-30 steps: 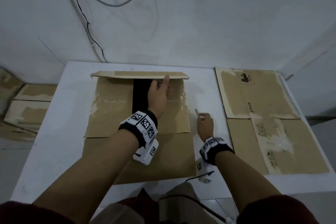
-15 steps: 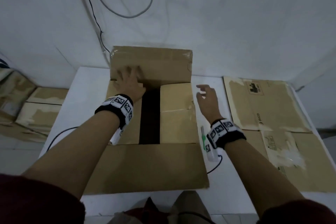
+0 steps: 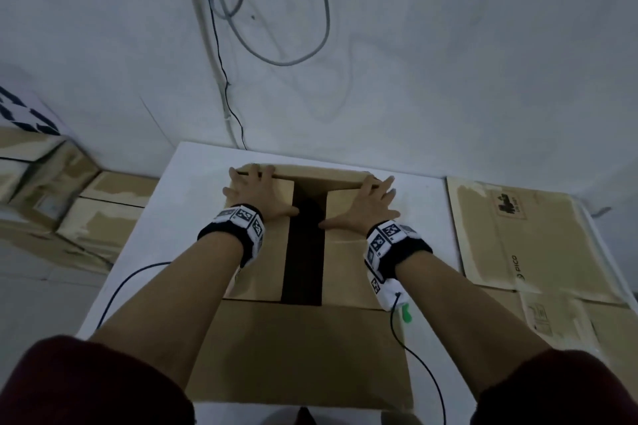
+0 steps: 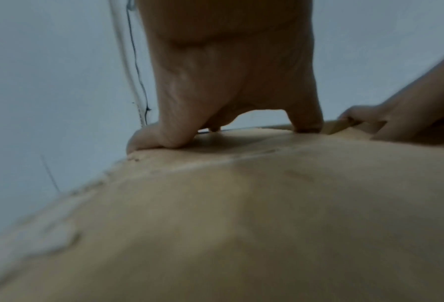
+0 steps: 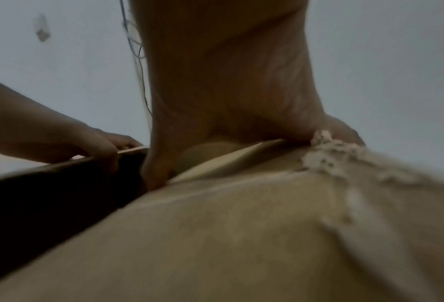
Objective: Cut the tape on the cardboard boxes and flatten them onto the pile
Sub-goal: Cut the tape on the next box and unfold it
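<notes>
- While the box (image 3: 303, 348) sits mid-table (image 3: 145, 217), we press our left hand (image 3: 260, 197) flat on its left flap, fingers spread, gripping nothing.
- Our right hand (image 3: 367, 207) lies flat on the right flap, fingertips at the far flap's edge.
- Flattened pile (image 3: 524, 245) lies just right.

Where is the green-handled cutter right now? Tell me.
In the head view the green-handled cutter lies on the white table, right of the open box, just beneath the right wrist's camera, left of the flattened cardboard pile.
</notes>
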{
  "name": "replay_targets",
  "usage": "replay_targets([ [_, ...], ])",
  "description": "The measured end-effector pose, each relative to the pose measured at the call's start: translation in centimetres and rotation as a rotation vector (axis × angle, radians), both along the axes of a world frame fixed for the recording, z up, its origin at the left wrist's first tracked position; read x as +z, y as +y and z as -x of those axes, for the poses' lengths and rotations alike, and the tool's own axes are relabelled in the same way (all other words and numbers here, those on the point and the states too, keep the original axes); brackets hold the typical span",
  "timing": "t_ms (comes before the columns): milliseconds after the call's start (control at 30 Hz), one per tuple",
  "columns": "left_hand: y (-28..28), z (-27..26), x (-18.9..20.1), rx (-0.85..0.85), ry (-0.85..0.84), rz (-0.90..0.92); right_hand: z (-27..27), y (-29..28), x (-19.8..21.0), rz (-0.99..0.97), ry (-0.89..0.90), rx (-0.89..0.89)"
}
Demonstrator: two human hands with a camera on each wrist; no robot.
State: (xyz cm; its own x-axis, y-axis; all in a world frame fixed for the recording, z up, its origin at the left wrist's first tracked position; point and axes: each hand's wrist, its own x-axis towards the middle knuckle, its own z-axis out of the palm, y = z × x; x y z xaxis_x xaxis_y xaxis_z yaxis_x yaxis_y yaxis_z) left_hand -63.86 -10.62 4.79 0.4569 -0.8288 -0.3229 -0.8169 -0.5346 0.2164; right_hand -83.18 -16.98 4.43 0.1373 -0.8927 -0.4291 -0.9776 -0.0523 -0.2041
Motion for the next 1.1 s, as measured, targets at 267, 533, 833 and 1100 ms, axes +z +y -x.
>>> replay_targets([
  [267,4.7,-4.2,6.8,0.144,0.702,0.349,6.8,-0.5,5.1,-0.281,-0.836,-0.164],
  [533,12.9,-7.6,8.5,0.153,0.110,0.169,17.1,1.9,5.5,0.053,-0.959,-0.283],
  [833,19.2,-3.6,-0.8,0.137,-0.116,0.117,16.9,10.1,-1.3,0.160,-0.543,-0.060],
  [1100,19.7,-1.4,-4.3,0.344,0.644,0.256,13.4,12.9,-5.4,-0.149,-0.824,-0.245],
])
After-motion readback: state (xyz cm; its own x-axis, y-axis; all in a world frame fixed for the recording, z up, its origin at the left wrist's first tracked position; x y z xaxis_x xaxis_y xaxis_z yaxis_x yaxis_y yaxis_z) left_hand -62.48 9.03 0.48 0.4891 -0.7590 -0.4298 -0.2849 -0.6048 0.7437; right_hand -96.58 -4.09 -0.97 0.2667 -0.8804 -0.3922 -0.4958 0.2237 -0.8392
